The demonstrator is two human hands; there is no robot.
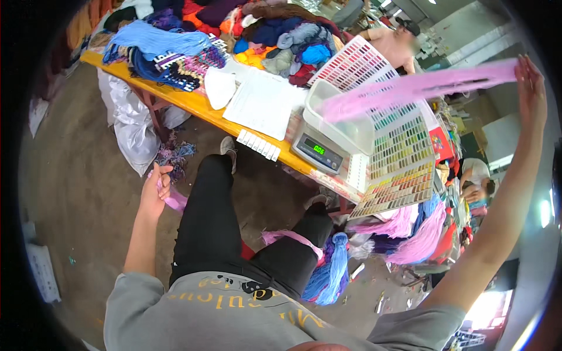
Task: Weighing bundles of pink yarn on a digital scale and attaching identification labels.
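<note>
My right hand (530,93) is raised high at the far right, closed on one end of a long pink yarn hank (427,85). The hank stretches leftward, blurred by motion, and its loose end hangs over a white plastic tub (366,139). That tub sits on a digital scale (316,153) with a lit green display. Low at the left, my left hand (156,190) is closed around a short bunch of pink yarn (174,200), whose tail hangs beside my knee. Another pink yarn strip (295,237) lies across my right thigh.
A yellow-edged table (193,110) carries heaped coloured yarn (263,41), blue hanks (158,44), paper sheets (260,102) and a colour sample chart (401,137). Blue yarn (331,272) and pink hanks (421,234) hang at the right. A white sack (130,120) stands below. Two people are beyond.
</note>
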